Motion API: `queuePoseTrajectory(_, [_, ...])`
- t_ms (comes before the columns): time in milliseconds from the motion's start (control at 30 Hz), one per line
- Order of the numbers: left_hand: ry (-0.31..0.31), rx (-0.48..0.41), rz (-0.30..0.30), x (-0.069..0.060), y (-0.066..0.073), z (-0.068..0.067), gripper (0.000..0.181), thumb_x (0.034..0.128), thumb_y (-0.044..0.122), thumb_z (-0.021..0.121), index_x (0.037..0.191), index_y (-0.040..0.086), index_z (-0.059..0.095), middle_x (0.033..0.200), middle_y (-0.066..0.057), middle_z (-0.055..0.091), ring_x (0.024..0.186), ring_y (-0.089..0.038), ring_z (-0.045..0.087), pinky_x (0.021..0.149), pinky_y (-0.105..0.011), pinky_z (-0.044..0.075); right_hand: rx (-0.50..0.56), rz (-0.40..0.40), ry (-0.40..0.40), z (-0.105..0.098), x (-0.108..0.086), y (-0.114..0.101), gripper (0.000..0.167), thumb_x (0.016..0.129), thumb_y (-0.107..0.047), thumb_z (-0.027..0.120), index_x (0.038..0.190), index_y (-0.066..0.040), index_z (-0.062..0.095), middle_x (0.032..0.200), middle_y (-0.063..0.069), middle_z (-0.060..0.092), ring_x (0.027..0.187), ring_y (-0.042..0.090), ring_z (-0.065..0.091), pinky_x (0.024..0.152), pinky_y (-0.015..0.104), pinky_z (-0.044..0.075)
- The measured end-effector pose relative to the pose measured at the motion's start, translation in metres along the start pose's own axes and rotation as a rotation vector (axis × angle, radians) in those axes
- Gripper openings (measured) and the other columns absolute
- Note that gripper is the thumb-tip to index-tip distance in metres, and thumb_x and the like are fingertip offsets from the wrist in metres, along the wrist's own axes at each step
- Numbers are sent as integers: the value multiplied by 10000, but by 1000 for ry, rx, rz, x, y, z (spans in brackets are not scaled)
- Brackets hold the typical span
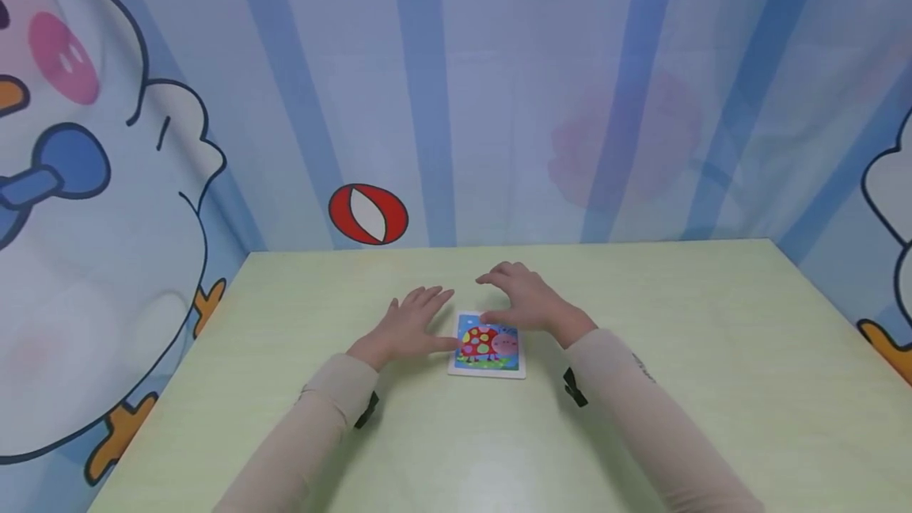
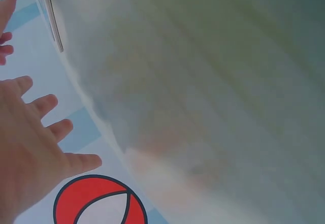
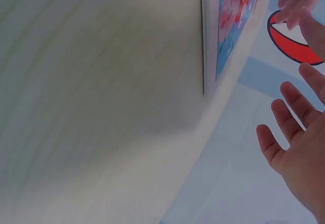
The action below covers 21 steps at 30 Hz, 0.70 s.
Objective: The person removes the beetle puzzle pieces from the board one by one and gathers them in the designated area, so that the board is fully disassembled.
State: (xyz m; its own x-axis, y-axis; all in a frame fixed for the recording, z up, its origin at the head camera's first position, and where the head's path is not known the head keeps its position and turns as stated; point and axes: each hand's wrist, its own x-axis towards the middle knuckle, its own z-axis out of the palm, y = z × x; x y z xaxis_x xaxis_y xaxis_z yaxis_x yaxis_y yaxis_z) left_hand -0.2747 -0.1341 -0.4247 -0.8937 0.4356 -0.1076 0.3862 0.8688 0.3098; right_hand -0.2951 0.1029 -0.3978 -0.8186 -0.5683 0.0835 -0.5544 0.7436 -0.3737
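Observation:
A square, white-edged picture board with a red spotted ladybug on blue and green lies flat on the table. The left hand is at its left side, fingers spread, thumb tip at the board's left edge; whether it touches cannot be told. Over the upper edge is the right hand, fingers extended, its thumb above the picture. Neither hand holds anything. In the left wrist view the left hand shows spread fingers, the board edge-on. In the right wrist view the right hand is beside the board.
The pale green-yellow table extends around the board. Behind it hangs a blue striped backdrop with a printed red and white ball and a large white cartoon bird at the left. Both forearms wear beige sleeves with dark straps.

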Motion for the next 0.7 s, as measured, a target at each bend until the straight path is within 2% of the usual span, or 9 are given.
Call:
queuePoseTrajectory(267, [-10, 2, -19, -1, 0, 2, 868, 830, 591, 633, 1527, 209, 284, 1560, -95, 290, 1443, -334, 203, 1083, -693, 159, 111, 79, -110, 14, 11, -9, 618, 842, -356, 740, 1371, -123, 523, 1348, 113, 475, 1252, 296, 435, 1025, 488, 414])
queuePoseTrajectory(533, [-50, 19, -18, 1, -1, 3, 832, 840, 573, 632, 1518, 213, 311, 1552, -100, 297, 1434, -333, 215, 1086, -679, 183, 202, 127, -171, 23, 16, -14, 524, 850, -287, 747, 1311, -105, 577, 1196, 101, 538, 1047, 242, 558, 925, 406, 483])
queuePoseTrajectory(700, [-76, 30, -25, 0, 1, 5, 825, 842, 583, 621, 1517, 220, 315, 1557, -87, 291, 1440, -324, 204, 1095, -665, 182, 229, 161, -205, 27, 18, -13, 482, 851, -266, 746, 1283, -113, 599, 1155, 94, 552, 1050, 246, 570, 928, 409, 487])
